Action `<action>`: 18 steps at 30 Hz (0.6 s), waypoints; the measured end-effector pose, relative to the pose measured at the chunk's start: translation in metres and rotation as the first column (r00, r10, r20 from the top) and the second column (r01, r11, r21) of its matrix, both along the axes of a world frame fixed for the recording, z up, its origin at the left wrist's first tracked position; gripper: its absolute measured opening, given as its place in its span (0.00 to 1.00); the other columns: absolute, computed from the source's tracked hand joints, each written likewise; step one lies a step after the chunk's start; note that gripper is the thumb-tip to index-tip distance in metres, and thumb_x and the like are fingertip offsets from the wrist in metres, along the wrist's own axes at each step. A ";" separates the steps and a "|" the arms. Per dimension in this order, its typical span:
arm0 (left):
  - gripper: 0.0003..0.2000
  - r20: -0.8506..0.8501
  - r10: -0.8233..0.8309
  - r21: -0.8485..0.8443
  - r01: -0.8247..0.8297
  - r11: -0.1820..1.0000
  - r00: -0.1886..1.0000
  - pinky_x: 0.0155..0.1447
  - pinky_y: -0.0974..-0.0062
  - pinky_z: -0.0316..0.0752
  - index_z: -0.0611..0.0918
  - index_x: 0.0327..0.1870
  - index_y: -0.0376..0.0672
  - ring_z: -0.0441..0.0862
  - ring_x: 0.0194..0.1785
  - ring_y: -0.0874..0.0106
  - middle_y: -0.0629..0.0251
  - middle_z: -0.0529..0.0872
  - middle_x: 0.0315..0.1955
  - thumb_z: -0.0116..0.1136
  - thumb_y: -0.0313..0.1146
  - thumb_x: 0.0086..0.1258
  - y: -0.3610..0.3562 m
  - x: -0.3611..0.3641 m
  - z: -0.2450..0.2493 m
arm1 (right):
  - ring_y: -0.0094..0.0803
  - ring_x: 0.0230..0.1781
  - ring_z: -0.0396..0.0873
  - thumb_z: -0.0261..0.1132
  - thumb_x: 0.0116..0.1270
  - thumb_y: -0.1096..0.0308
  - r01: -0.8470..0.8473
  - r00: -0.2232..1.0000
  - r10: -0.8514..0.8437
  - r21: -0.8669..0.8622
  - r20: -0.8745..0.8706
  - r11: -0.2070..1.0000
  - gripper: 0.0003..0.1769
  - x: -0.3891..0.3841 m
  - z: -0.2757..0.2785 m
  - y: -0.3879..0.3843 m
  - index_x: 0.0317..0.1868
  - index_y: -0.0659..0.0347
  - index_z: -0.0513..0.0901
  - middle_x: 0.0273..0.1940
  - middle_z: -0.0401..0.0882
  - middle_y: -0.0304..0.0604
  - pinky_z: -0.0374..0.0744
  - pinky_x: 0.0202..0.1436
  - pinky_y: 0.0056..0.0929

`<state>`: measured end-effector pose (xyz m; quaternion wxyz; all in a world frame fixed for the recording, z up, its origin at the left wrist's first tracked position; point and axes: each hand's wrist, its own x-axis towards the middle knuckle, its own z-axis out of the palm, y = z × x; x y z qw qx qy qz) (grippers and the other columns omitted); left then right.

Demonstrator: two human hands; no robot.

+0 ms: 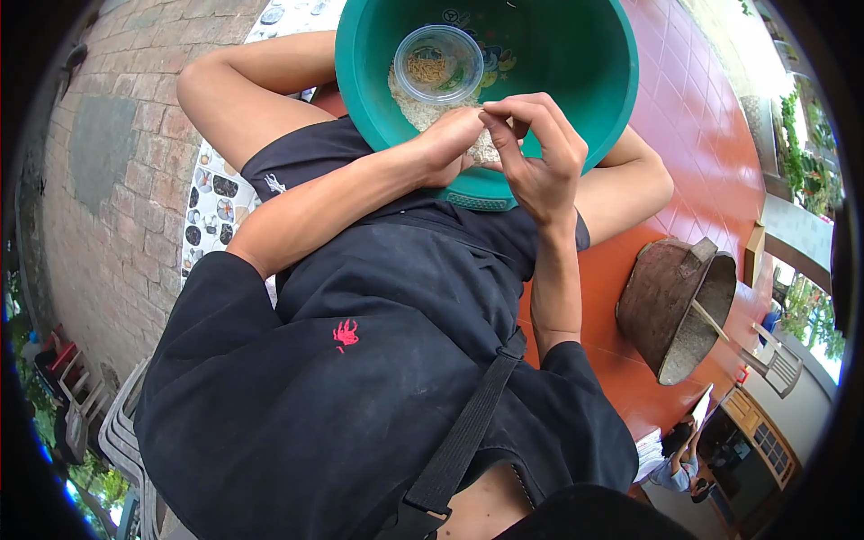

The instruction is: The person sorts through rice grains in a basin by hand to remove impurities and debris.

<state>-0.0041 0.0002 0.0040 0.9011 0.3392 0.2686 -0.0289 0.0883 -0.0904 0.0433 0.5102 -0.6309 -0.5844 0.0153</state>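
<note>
A green basin rests between the person's bent legs, with pale grains lying in it. Inside it stands a round clear plastic tub holding some yellow-brown grains. My left hand is curled over the basin's near side, its fingers partly hidden; what it holds cannot be made out. Touching it, my right hand has thumb and forefinger pinched together at the left fingertips. Anything in that pinch is too small to name.
On the red tiled floor at right lies a tilted brown vessel with a stick in it. Another person is far off at lower right. Stacked chairs stand at lower left, beside brick paving.
</note>
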 end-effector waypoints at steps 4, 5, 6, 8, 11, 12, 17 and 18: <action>0.14 0.009 0.036 0.018 -0.036 0.999 0.999 0.61 0.68 0.70 0.72 0.60 0.53 0.74 0.59 0.79 0.73 0.78 0.54 0.47 0.46 0.80 -0.001 0.001 0.008 | 0.26 0.29 0.80 0.74 0.59 0.80 0.095 0.988 -0.111 0.139 0.109 0.986 0.09 -0.003 -0.002 0.028 0.40 0.63 0.87 0.36 0.85 0.42 0.78 0.31 0.22; 0.14 0.014 0.043 0.025 -0.044 0.999 0.999 0.59 0.69 0.71 0.72 0.60 0.54 0.74 0.59 0.80 0.74 0.78 0.54 0.46 0.47 0.81 -0.001 0.000 0.009 | 0.29 0.33 0.83 0.72 0.61 0.78 0.109 0.982 -0.121 0.089 0.147 0.990 0.08 -0.002 -0.005 0.034 0.41 0.62 0.88 0.37 0.85 0.43 0.81 0.34 0.24; 0.15 0.019 0.051 0.031 -0.052 0.998 0.999 0.58 0.70 0.72 0.72 0.61 0.54 0.74 0.59 0.80 0.74 0.78 0.54 0.44 0.48 0.81 -0.001 -0.001 0.011 | 0.29 0.33 0.83 0.72 0.61 0.78 0.107 0.982 -0.119 0.091 0.147 0.990 0.08 -0.002 -0.008 0.036 0.41 0.62 0.88 0.37 0.85 0.43 0.81 0.34 0.24; 0.14 0.013 0.046 0.025 -0.046 0.999 0.999 0.56 0.72 0.72 0.72 0.61 0.54 0.75 0.58 0.80 0.73 0.77 0.55 0.41 0.47 0.82 0.000 0.001 0.002 | 0.31 0.35 0.85 0.71 0.63 0.77 0.113 0.984 -0.121 0.069 0.133 0.991 0.07 -0.003 -0.016 0.036 0.42 0.62 0.88 0.38 0.85 0.43 0.82 0.37 0.25; 0.13 -0.029 0.003 0.026 -0.002 1.000 1.000 0.55 0.73 0.72 0.73 0.59 0.51 0.76 0.58 0.79 0.72 0.77 0.55 0.41 0.44 0.82 0.000 0.000 0.006 | 0.30 0.35 0.84 0.71 0.64 0.77 0.117 0.990 -0.118 0.017 0.079 0.993 0.06 -0.005 -0.016 0.022 0.41 0.63 0.87 0.38 0.85 0.43 0.81 0.37 0.25; 0.13 -0.058 0.033 0.006 -0.033 0.999 0.998 0.55 0.72 0.74 0.74 0.57 0.49 0.76 0.58 0.78 0.70 0.78 0.53 0.42 0.43 0.82 -0.001 0.001 0.008 | 0.29 0.34 0.83 0.70 0.64 0.77 0.122 0.991 -0.122 0.005 0.047 0.992 0.06 -0.003 -0.016 0.018 0.41 0.63 0.87 0.37 0.84 0.43 0.81 0.36 0.25; 0.15 -0.014 0.075 -0.019 -0.076 0.997 0.997 0.48 0.64 0.86 0.72 0.57 0.37 0.86 0.48 0.67 0.57 0.82 0.48 0.40 0.38 0.81 0.000 0.008 -0.016 | 0.36 0.33 0.83 0.69 0.62 0.80 0.183 0.983 -0.184 -0.072 -0.014 0.981 0.07 0.005 -0.022 -0.007 0.41 0.64 0.85 0.37 0.82 0.45 0.80 0.34 0.30; 0.16 -0.030 0.095 -0.042 -0.096 0.994 0.995 0.47 0.65 0.87 0.72 0.56 0.36 0.86 0.48 0.66 0.57 0.82 0.47 0.39 0.39 0.82 0.000 0.009 -0.016 | 0.36 0.32 0.82 0.69 0.63 0.81 0.212 0.977 -0.215 -0.098 -0.013 0.972 0.08 0.008 -0.025 -0.013 0.42 0.64 0.85 0.36 0.81 0.45 0.80 0.34 0.30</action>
